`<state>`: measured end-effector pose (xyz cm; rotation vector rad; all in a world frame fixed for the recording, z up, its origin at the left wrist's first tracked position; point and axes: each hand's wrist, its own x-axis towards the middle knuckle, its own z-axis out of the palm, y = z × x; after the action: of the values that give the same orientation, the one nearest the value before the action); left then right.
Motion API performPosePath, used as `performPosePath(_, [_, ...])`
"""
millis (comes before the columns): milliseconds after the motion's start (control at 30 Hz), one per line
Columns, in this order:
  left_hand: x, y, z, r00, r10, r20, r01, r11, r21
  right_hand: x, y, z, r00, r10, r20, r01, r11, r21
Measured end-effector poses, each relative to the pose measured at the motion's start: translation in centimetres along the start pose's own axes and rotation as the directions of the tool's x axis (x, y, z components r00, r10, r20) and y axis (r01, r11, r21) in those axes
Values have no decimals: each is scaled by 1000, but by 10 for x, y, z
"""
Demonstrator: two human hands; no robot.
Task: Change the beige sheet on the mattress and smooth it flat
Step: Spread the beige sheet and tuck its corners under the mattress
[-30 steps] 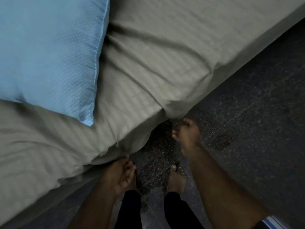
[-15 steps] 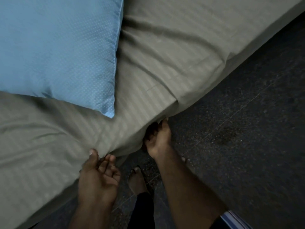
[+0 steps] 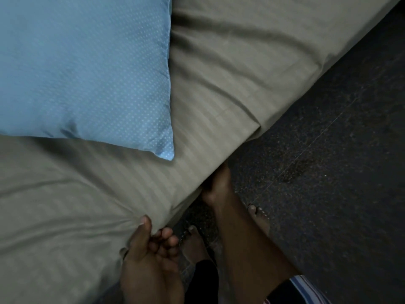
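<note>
Head view, and it's pretty dim in here. The beige sheet (image 3: 219, 88) has faint woven stripes and covers the mattress corner that juts toward the camera, with long creases running across the top and a bunched pucker near the left hand (image 3: 151, 257). A light blue dotted pillow (image 3: 83, 69) sits on the sheet at the upper left, its pointed corner hanging close to the bed edge.

The left hand is at the near edge of the corner, thumb pressed onto the top of the sheet and fingers curled loosely beside the edge, so that grip looks like a light pinch on the fabric. The right hand (image 3: 215, 187) is tucked in under the overhanging corner. Its fingers disappear beneath the sheet, so I can't tell how that grip is set.

The bed edge runs diagonally from lower left to upper right. To its right is a dark speckled floor (image 3: 328, 172) with thin seam lines, lots of open space there. Two bare feet stand right at the corner, just beside the bed.
</note>
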<state>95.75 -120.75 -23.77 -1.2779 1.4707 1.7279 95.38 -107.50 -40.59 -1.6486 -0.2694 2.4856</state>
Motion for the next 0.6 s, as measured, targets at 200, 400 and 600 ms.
performPosePath(200, [-9, 6, -7, 985, -124, 121, 117, 991, 60, -54, 23, -29, 980, -5, -199, -13, 996, -90])
performPosePath(400, [-13, 33, -71, 920, -386, 71, 366, 908, 204, -92, 71, -32, 975, 106, -195, -109, 994, -3])
performPosePath(600, [2, 52, -122, 985, -172, -31, 172, 985, 8, -83, 101, -15, 989, 117, -88, -115, 993, 28])
